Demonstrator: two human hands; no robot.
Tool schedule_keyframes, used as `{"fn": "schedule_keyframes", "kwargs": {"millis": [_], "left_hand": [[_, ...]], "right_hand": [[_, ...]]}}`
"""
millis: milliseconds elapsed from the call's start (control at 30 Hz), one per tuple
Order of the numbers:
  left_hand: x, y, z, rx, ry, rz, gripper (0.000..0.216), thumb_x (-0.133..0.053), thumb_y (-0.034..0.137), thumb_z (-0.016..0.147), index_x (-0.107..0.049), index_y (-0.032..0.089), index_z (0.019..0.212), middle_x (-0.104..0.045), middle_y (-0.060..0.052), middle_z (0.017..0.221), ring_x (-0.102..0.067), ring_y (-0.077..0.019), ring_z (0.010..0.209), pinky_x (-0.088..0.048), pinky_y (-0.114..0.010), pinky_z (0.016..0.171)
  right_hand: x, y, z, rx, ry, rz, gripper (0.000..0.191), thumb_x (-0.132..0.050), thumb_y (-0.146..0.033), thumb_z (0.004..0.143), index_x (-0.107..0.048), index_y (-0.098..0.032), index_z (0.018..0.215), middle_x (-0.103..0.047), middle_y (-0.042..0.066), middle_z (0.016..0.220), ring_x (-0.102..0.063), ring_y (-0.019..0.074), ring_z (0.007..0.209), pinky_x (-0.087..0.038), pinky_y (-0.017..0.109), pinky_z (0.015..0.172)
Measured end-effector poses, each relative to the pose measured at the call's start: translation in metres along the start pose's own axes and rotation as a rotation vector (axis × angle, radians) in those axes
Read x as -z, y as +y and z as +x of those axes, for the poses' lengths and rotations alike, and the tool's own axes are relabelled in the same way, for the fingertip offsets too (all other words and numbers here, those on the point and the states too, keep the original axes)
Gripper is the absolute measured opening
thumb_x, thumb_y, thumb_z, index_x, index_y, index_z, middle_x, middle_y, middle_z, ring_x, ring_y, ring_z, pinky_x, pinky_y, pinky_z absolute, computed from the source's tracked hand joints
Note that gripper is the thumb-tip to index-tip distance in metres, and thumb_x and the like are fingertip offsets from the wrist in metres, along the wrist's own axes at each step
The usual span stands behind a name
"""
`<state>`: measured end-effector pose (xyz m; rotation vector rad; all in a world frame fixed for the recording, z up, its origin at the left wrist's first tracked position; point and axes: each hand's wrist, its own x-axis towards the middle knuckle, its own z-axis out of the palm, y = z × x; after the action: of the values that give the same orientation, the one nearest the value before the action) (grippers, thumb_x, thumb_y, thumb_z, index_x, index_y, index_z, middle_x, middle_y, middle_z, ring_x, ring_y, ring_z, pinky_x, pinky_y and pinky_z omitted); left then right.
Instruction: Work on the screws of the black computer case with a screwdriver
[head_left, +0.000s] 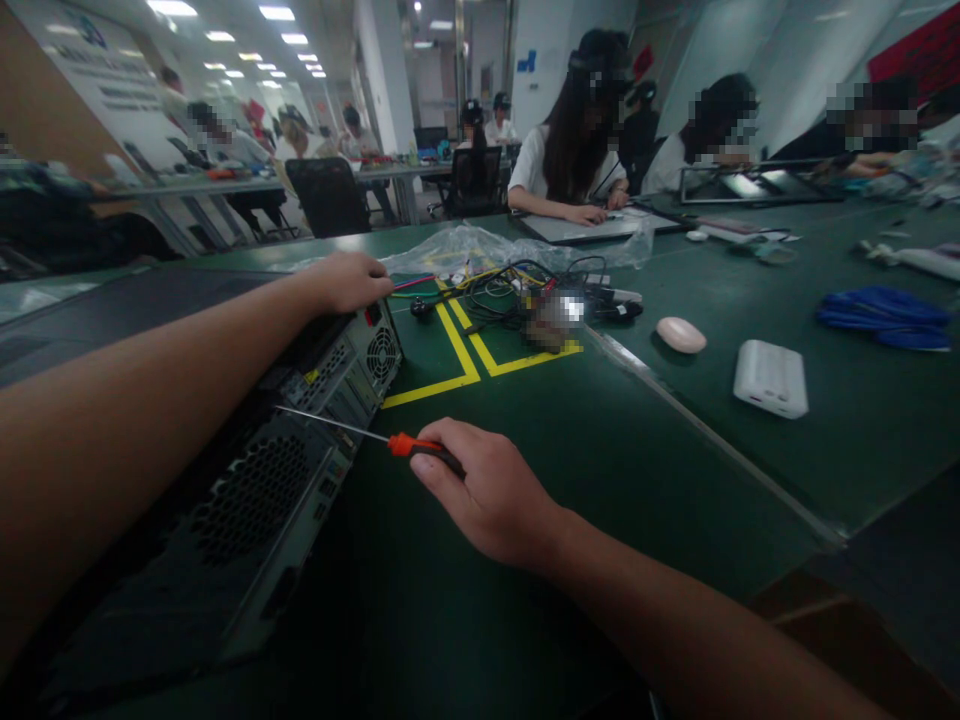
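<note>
From the head, I look forward and down, close above the black boxy computer case (251, 490), lower left

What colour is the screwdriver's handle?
The screwdriver's handle is orange and black; it shows best in the head view.

We can pass over the green table (637, 470) between our right hand (491, 490) and the white box (770, 378); the cable tangle (491, 300) blocks us beyond, the screwdriver (401, 445) toward the computer case (255, 490), our left forearm (187, 370) across its top.
</note>
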<state>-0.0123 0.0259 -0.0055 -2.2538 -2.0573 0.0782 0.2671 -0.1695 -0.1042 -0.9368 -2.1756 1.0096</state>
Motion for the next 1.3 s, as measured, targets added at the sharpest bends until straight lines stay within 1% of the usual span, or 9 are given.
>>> {"fn": "schedule_keyframes", "kwargs": {"millis": [133, 200, 267, 333, 433, 567, 767, 1033, 1300], "left_hand": [[0.0, -0.0004, 0.0003, 0.003, 0.005, -0.003, 0.072, -0.044, 0.056, 0.104, -0.089, 0.023, 0.148, -0.088, -0.018, 0.136, -0.079, -0.0421, 0.126, -0.061, -0.05, 0.108], [0.0006, 0.0001, -0.0001, 0.002, 0.002, 0.005, 0.071, -0.044, 0.057, 0.104, -0.089, 0.024, 0.148, -0.089, -0.017, 0.134, -0.08, -0.0408, 0.125, -0.061, -0.048, 0.107], [0.0013, 0.0007, -0.0005, -0.001, -0.007, 0.017, 0.073, -0.042, 0.057, 0.104, -0.089, 0.022, 0.149, -0.088, -0.017, 0.134, -0.08, -0.04, 0.125, -0.061, -0.047, 0.107], [0.0014, 0.001, -0.0006, 0.0, -0.014, 0.024, 0.075, -0.041, 0.057, 0.104, -0.088, 0.021, 0.15, -0.088, -0.018, 0.135, -0.08, -0.0393, 0.125, -0.061, -0.046, 0.107], [0.0002, 0.0, 0.0003, 0.004, -0.002, 0.017, 0.074, -0.042, 0.058, 0.103, -0.089, 0.023, 0.149, -0.088, -0.016, 0.134, -0.079, -0.0389, 0.127, -0.061, -0.045, 0.107], [-0.001, -0.0025, 0.0017, -0.015, 0.019, 0.002, 0.069, -0.045, 0.058, 0.102, -0.091, 0.027, 0.143, -0.09, -0.015, 0.128, -0.079, -0.0401, 0.125, -0.061, -0.048, 0.107], [0.0005, -0.0013, 0.0006, -0.005, -0.01, 0.006, 0.074, -0.041, 0.058, 0.105, -0.09, 0.022, 0.146, -0.087, -0.018, 0.138, -0.079, -0.039, 0.128, -0.06, -0.046, 0.109], [0.0, -0.0011, 0.0011, 0.007, -0.012, 0.01, 0.075, -0.04, 0.06, 0.106, -0.089, 0.024, 0.149, -0.087, -0.016, 0.14, -0.079, -0.037, 0.127, -0.06, -0.043, 0.108], [0.0007, -0.0003, 0.0005, 0.014, -0.018, 0.005, 0.075, -0.042, 0.06, 0.104, -0.088, 0.023, 0.152, -0.088, -0.016, 0.141, -0.078, -0.0387, 0.13, -0.059, -0.044, 0.109]], "right_hand": [[-0.0002, -0.0006, -0.0008, 0.005, -0.016, 0.023, 0.015, -0.066, -0.039, 0.116, -0.067, -0.025, 0.122, -0.075, 0.002, 0.102, -0.065, 0.0206, 0.086, -0.044, 0.035, 0.08], [-0.0001, -0.0003, -0.0016, 0.013, -0.028, 0.037, 0.02, -0.071, -0.04, 0.112, -0.063, -0.027, 0.125, -0.074, 0.001, 0.101, -0.063, 0.0201, 0.082, -0.043, 0.034, 0.078], [0.0, 0.0004, -0.0023, 0.02, -0.026, 0.036, 0.024, -0.074, -0.037, 0.107, -0.06, -0.028, 0.125, -0.073, -0.001, 0.098, -0.061, 0.0196, 0.078, -0.041, 0.034, 0.076], [0.0, 0.0013, -0.0028, 0.019, -0.016, 0.026, 0.024, -0.073, -0.033, 0.104, -0.058, -0.028, 0.122, -0.071, -0.002, 0.094, -0.06, 0.0192, 0.075, -0.039, 0.034, 0.074], [0.0, 0.0022, -0.0027, 0.012, -0.016, 0.02, 0.02, -0.069, -0.029, 0.105, -0.057, -0.029, 0.121, -0.069, -0.003, 0.091, -0.061, 0.0192, 0.074, -0.038, 0.034, 0.073], [-0.0004, 0.0023, -0.0019, 0.005, -0.005, 0.019, 0.016, -0.068, -0.028, 0.107, -0.057, -0.028, 0.119, -0.07, -0.003, 0.093, -0.063, 0.0196, 0.077, -0.039, 0.034, 0.075], [0.0008, 0.0012, -0.0015, 0.001, -0.012, 0.029, 0.014, -0.068, -0.03, 0.108, -0.058, -0.028, 0.117, -0.068, -0.003, 0.091, -0.061, 0.0194, 0.075, -0.039, 0.035, 0.076], [0.0013, 0.0012, -0.0007, 0.009, -0.009, 0.023, 0.014, -0.069, -0.033, 0.108, -0.061, -0.028, 0.118, -0.071, -0.002, 0.094, -0.063, 0.0201, 0.078, -0.041, 0.035, 0.076], [0.0011, 0.0011, -0.0018, 0.001, -0.018, 0.028, 0.015, -0.068, -0.036, 0.109, -0.061, -0.028, 0.119, -0.071, 0.0, 0.095, -0.062, 0.0207, 0.079, -0.042, 0.036, 0.079]]}}
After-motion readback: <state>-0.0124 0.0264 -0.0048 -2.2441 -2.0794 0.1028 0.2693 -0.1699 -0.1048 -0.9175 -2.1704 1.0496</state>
